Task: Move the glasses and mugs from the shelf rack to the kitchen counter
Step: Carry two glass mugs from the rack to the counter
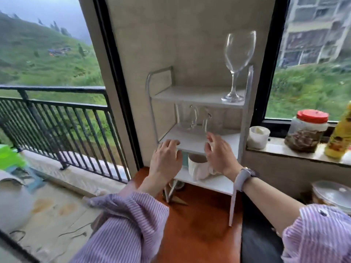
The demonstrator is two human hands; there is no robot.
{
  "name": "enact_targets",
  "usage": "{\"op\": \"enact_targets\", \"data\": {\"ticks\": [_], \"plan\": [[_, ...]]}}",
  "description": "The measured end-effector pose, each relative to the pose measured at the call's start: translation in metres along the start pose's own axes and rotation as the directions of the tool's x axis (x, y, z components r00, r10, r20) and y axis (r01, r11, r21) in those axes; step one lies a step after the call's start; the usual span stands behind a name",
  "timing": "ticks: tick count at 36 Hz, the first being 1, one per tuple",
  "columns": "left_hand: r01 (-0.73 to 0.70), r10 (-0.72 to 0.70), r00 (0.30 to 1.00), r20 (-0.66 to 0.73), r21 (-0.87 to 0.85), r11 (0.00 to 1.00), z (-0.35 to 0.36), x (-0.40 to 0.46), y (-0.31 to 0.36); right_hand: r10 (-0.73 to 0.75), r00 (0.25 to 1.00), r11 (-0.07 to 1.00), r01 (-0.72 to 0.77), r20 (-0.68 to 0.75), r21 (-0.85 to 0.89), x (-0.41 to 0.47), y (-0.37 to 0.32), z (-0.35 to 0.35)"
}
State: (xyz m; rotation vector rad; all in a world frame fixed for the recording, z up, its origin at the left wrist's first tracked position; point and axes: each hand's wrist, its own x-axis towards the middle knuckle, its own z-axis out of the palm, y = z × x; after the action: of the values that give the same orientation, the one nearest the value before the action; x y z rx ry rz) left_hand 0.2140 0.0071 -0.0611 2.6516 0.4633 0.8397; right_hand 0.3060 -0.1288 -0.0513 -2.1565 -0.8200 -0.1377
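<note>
A white shelf rack [245,118] with three tiers stands on a brown surface against the wall. On its top tier at the right stands a tall wine glass [238,59]. Clear glass mugs [187,117] with handles stand at the back of the middle tier. A white mug [197,167] with a brown inside sits on the bottom tier. My left hand [167,158] hovers in front of the middle tier's front edge, fingers apart, holding nothing. My right hand [218,153], with a watch on the wrist, is beside it, fingers spread, partly covering the white mug.
To the right a stone window ledge [281,149] carries a small white cup [258,136], a red-lidded jar [307,130] and a yellow bottle [340,135]. A lidded container [332,194] sits lower right. A balcony with black railing [57,114] lies left.
</note>
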Motion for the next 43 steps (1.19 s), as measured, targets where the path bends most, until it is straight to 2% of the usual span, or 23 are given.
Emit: {"op": "enact_targets", "data": {"ticks": [6,10,15,19,24,31,36,39,43], "plan": [[-0.051,0.051,0.999,-0.002,-0.126,0.991,0.029,0.055,-0.028,0.168,0.972,0.984,-0.157,-0.162,0.08,0.078,0.002,0.025],[-0.041,0.043,0.999,0.004,-0.224,0.974,0.049,0.073,-0.042,0.325,0.918,0.934,-0.275,-0.227,0.226,0.108,0.009,0.039],[-0.035,0.033,0.999,-0.01,-0.34,0.94,0.069,0.1,-0.043,0.333,0.884,0.927,-0.242,-0.329,0.287,0.117,0.019,0.05],[0.037,-0.058,0.998,-0.029,-0.484,0.874,0.083,0.13,-0.03,0.27,0.86,0.946,-0.154,-0.433,0.284,0.105,0.025,0.048],[0.055,-0.112,0.991,-0.067,-0.564,0.824,0.102,0.156,-0.013,0.243,0.863,0.94,-0.095,-0.444,0.329,0.089,0.033,0.044],[0.107,-0.118,0.992,0.031,-0.691,0.715,0.112,0.174,0.003,0.299,0.835,0.915,-0.114,-0.462,0.386,0.086,0.035,0.039],[0.064,-0.096,0.995,-0.002,-0.732,0.678,0.108,0.163,0.0,0.31,0.823,0.908,-0.108,-0.476,0.404,0.083,0.037,0.035],[0.041,-0.111,0.993,-0.031,-0.802,0.596,0.1,0.151,-0.01,0.322,0.844,0.875,-0.093,-0.429,0.475,0.082,0.036,0.034],[0.009,-0.022,1.0,-0.003,-0.857,0.515,0.087,0.142,-0.029,0.341,0.901,0.778,-0.109,-0.269,0.619,0.081,0.03,0.034]]}}
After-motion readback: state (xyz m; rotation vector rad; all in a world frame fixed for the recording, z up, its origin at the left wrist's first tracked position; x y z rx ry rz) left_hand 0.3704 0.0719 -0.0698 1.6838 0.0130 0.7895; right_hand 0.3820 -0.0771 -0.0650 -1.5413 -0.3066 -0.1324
